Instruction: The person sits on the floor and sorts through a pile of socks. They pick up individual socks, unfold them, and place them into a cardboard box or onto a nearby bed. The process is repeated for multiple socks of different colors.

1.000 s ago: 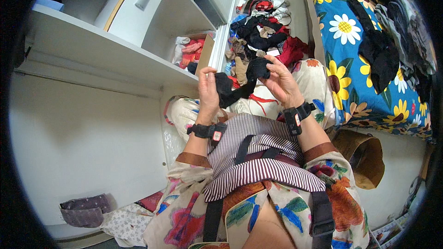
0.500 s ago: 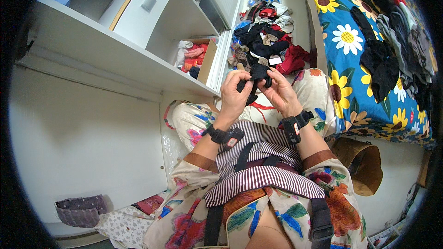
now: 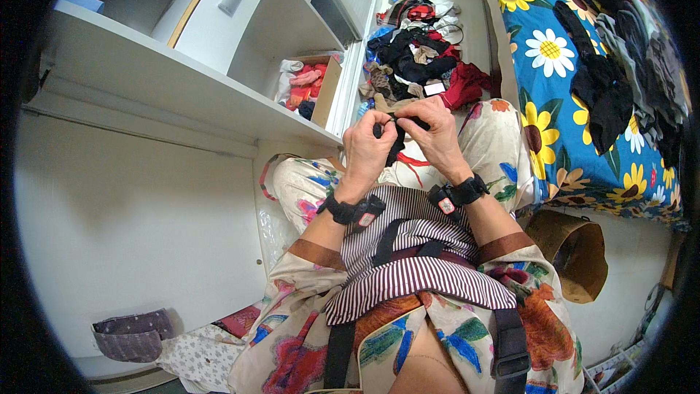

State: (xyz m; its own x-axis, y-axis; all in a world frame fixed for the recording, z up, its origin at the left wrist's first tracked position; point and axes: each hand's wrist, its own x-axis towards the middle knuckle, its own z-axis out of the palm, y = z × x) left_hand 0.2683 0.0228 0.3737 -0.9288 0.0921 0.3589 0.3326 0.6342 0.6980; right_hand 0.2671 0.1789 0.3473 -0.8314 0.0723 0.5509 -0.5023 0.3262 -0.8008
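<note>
A small crumpled black garment [image 3: 395, 149] is held up in front of my lap, its lower part hanging between my hands. Its exact kind is hidden by my fingers. My left hand [image 3: 366, 149] pinches one side of it, thumb and fingertips together. My right hand [image 3: 437, 136] is bent over the other side, also pinching, with its fingertips close to the left ones. Just beyond my hands lies a mixed heap of clothes [image 3: 415, 58] on the floor, mostly black, with red, brown and white pieces.
On the left, a cardboard box [image 3: 327, 93] with red, pink and white clothing stands in an open white cabinet [image 3: 168, 76]. The bed [image 3: 545, 95] with a flowered cover is on the right, with dark and grey garments [image 3: 609, 95] lying on it. A brown paper bag [image 3: 583, 259] stands below it.
My right hand has turned over and moved left toward my left hand, its fingers now closed on the black garment. The garment is bunched lower, with less of it showing above my fingers.
</note>
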